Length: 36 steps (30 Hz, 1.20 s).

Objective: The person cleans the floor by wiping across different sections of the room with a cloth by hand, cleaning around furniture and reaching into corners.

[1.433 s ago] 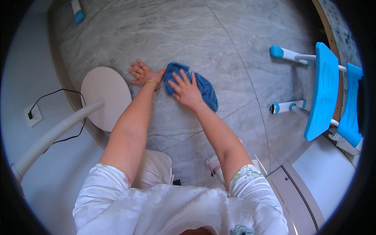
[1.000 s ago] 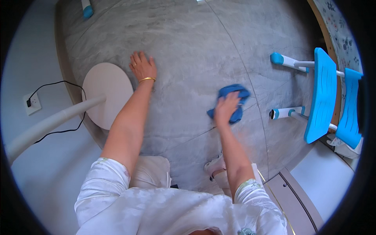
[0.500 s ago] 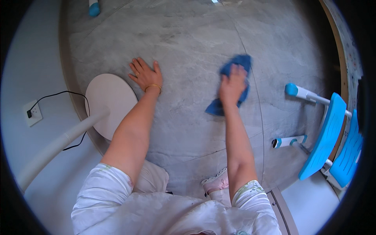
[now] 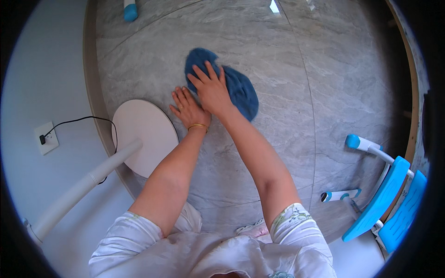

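Note:
A crumpled blue cloth (image 4: 243,90) lies on the grey marbled floor (image 4: 273,153). My right hand (image 4: 213,91) presses flat on its near left part, fingers stretched out and spread. My left hand (image 4: 189,109), with a ring and a gold bracelet, rests palm down on the floor just left of it, holding nothing. Its fingers are spread too, and its inner side meets my right wrist, which partly crosses in front. The palms' undersides are hidden.
At left stands a white round base (image 4: 146,123) with a slanting pole (image 4: 88,185). A black cord (image 4: 90,117) runs from a wall socket (image 4: 47,137). A blue and white chair-like frame (image 4: 378,199) stands at right. Far left, a blue-tipped leg (image 4: 130,12) touches the floor.
My right hand has swept the blue cloth leftward across the floor, up beside my left hand. The whole view has shifted slightly; my left hand stays flat on the floor.

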Available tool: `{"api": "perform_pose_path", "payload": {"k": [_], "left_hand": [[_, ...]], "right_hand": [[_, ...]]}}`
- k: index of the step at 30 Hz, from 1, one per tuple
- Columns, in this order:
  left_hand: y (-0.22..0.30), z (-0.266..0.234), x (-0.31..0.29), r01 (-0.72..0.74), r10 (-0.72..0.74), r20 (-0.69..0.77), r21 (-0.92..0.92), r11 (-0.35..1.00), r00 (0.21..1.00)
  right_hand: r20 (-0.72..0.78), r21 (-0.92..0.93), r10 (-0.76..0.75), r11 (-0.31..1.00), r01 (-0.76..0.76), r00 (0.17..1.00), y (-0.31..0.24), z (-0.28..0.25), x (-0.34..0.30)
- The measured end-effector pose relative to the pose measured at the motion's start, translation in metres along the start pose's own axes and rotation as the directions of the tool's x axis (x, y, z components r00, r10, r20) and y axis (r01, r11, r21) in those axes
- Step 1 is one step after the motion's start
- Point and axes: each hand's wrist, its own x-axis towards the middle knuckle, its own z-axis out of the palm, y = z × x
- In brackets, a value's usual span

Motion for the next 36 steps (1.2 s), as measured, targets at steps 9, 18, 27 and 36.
{"api": "perform_pose_path", "payload": {"k": [9,18,27,36], "left_hand": [[-0.009,0.010,0.002,0.007,-0.010,-0.054,-0.067,0.998,0.998],[-0.002,0.008,0.002,0.009,-0.014,-0.126,-0.043,0.999,0.992],[-0.004,0.023,0.006,0.011,-0.009,-0.153,0.012,1.000,0.988],[0.007,0.016,0.000,-0.012,0.002,-0.164,-0.065,0.998,0.986]], "right_hand": [[-0.378,-0.281,0.305,0.862,-0.422,0.874,0.099,-0.044,-0.002],[-0.656,0.033,0.653,0.525,-0.850,0.378,0.165,-0.139,-0.201],[-0.170,-0.122,0.401,0.898,-0.423,0.900,-0.033,-0.022,-0.125],[-0.762,-0.339,0.529,0.165,-0.926,0.373,0.135,-0.122,-0.356]]}}
